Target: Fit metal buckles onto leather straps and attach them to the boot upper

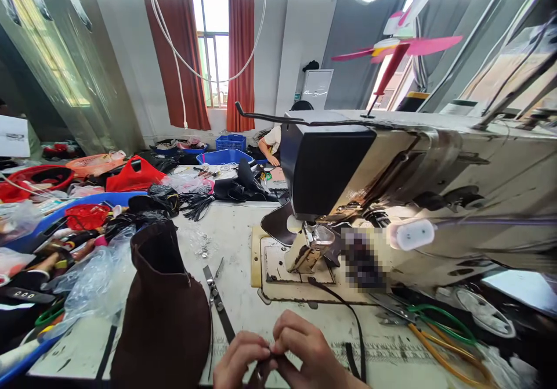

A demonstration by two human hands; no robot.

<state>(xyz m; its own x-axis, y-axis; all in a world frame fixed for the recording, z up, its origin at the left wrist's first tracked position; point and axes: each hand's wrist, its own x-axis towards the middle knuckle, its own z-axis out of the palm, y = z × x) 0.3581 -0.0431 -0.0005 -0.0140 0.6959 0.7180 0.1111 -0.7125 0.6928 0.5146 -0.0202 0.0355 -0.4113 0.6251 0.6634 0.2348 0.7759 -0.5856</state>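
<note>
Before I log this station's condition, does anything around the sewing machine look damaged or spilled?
Yes. The cream post of the sewing machine has chipped paint, so it looks worn. On the left, a clear plastic bag appears to spill from the overfilled blue tray onto the table, which looks untidy.

Both hands [241, 359] [307, 348] pinch, curled fingers nearly meeting.

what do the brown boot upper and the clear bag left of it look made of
Brown boot upper: probably suede or similar fabric, matte finish; its surface shows almost no shine. Clear bag: thin plastic film, glossy, judging by its see-through look and bright creases.
</note>
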